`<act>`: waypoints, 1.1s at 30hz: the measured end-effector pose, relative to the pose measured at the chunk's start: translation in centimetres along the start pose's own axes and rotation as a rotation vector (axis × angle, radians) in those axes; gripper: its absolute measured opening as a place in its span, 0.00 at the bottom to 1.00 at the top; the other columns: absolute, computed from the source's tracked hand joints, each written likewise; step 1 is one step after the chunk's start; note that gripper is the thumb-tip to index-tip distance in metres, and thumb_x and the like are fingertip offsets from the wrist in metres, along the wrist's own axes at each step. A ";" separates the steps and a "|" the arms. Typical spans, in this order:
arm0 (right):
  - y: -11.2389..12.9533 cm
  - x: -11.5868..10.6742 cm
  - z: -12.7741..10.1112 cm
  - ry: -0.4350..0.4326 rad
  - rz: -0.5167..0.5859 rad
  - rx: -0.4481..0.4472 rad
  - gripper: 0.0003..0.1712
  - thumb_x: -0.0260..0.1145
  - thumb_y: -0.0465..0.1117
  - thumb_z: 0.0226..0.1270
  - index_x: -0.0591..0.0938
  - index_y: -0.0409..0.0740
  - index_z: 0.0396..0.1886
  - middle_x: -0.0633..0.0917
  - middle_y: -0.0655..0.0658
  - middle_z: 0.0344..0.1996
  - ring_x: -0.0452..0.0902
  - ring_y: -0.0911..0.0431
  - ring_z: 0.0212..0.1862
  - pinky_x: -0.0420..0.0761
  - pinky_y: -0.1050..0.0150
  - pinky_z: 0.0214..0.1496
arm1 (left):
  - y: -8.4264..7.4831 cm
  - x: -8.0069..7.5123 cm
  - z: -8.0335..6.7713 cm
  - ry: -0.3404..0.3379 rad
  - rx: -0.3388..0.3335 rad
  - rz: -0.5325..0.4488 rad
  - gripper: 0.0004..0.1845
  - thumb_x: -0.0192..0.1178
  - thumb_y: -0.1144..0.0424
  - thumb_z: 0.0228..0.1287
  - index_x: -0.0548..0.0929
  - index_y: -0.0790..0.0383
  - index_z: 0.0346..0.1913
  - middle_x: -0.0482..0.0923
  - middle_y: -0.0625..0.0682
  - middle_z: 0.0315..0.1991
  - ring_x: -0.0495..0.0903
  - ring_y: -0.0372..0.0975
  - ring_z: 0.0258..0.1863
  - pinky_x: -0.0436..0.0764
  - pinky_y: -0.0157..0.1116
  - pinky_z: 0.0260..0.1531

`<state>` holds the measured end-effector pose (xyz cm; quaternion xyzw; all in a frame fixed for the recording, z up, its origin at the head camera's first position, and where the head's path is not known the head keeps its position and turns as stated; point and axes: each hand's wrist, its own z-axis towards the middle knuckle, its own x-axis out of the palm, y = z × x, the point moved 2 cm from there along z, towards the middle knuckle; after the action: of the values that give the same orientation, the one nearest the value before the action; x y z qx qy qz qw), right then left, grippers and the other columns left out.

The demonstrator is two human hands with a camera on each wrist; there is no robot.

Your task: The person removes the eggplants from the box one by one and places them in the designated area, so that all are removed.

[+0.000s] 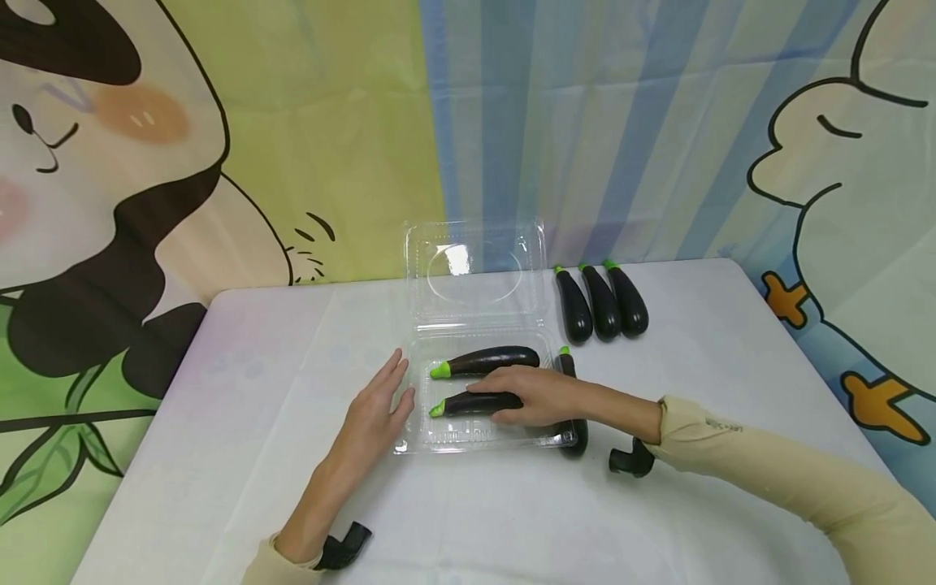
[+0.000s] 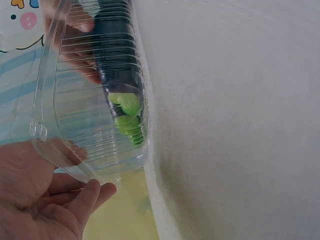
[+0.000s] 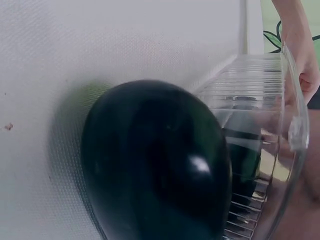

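A clear plastic clamshell box (image 1: 468,443) lies on the table with its lid (image 1: 475,301) raised at the back. Inside lie two dark eggplants, the farther eggplant (image 1: 497,357) and the nearer eggplant (image 1: 475,403), green stems pointing left. My right hand (image 1: 537,396) reaches in from the right and grips the nearer one, fingers on its far side and thumb on its near side. With fingers extended, my left hand (image 1: 373,410) rests against the box's left side; the left wrist view shows its fingertips (image 2: 92,187) at the rim.
Another eggplant (image 1: 580,435) lies along the box's right side, partly under my right wrist; its rounded end (image 3: 155,160) looms large in the right wrist view. Three more eggplants (image 1: 603,305) lie together at the back right of the white-covered table (image 1: 278,406). A printed cloth (image 1: 351,146) hangs behind.
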<state>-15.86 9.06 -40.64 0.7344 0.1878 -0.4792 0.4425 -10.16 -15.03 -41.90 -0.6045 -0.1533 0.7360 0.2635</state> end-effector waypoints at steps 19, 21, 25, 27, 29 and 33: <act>0.3 0.2 -0.5 -0.125 -0.078 -0.048 0.27 0.59 0.43 0.65 0.70 0.62 0.63 0.77 0.52 0.54 0.74 0.59 0.53 0.79 0.63 0.48 | 0.1 0.0 -0.1 -0.023 0.014 0.005 0.26 0.56 0.63 0.62 0.68 0.68 0.63 0.62 0.55 0.68 0.68 0.47 0.64 0.72 0.45 0.59; 0.4 -0.3 -0.7 -0.156 -0.054 -0.037 0.27 0.60 0.42 0.64 0.70 0.61 0.63 0.78 0.51 0.54 0.74 0.58 0.53 0.78 0.63 0.48 | 0.0 0.0 -0.1 -0.021 0.009 0.005 0.26 0.56 0.63 0.62 0.68 0.68 0.63 0.62 0.56 0.68 0.68 0.47 0.64 0.72 0.45 0.59; 0.8 -1.8 -1.3 -0.209 -0.005 -0.007 0.28 0.61 0.42 0.63 0.70 0.60 0.63 0.77 0.49 0.53 0.74 0.57 0.50 0.77 0.64 0.46 | 0.0 0.0 -0.1 -0.006 -0.001 0.006 0.26 0.56 0.63 0.63 0.68 0.68 0.63 0.61 0.56 0.68 0.67 0.47 0.65 0.72 0.44 0.59; 1.0 -2.6 -1.6 -0.234 0.004 0.003 0.28 0.62 0.43 0.62 0.70 0.60 0.64 0.77 0.49 0.53 0.74 0.57 0.50 0.77 0.64 0.45 | -0.1 0.0 -0.1 -0.003 -0.001 0.003 0.26 0.56 0.63 0.63 0.68 0.68 0.63 0.61 0.57 0.68 0.67 0.47 0.65 0.72 0.44 0.59; 1.2 -3.2 -2.0 -0.259 0.014 0.018 0.28 0.62 0.44 0.62 0.70 0.61 0.63 0.77 0.50 0.53 0.73 0.58 0.49 0.77 0.65 0.44 | -0.1 0.0 0.0 -0.002 -0.001 0.002 0.26 0.56 0.63 0.63 0.68 0.68 0.63 0.61 0.57 0.68 0.66 0.47 0.65 0.72 0.44 0.59; 1.3 -4.0 -3.0 -0.326 0.038 0.052 0.27 0.64 0.44 0.60 0.73 0.61 0.61 0.76 0.50 0.51 0.72 0.60 0.43 0.74 0.68 0.40 | 0.0 0.0 0.0 0.003 -0.004 -0.004 0.26 0.55 0.63 0.63 0.68 0.68 0.63 0.61 0.56 0.69 0.66 0.47 0.65 0.71 0.44 0.60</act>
<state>-15.23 11.48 -36.07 0.6614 0.0873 -0.5883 0.4570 -10.13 -15.03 -41.89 -0.6059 -0.1554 0.7342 0.2638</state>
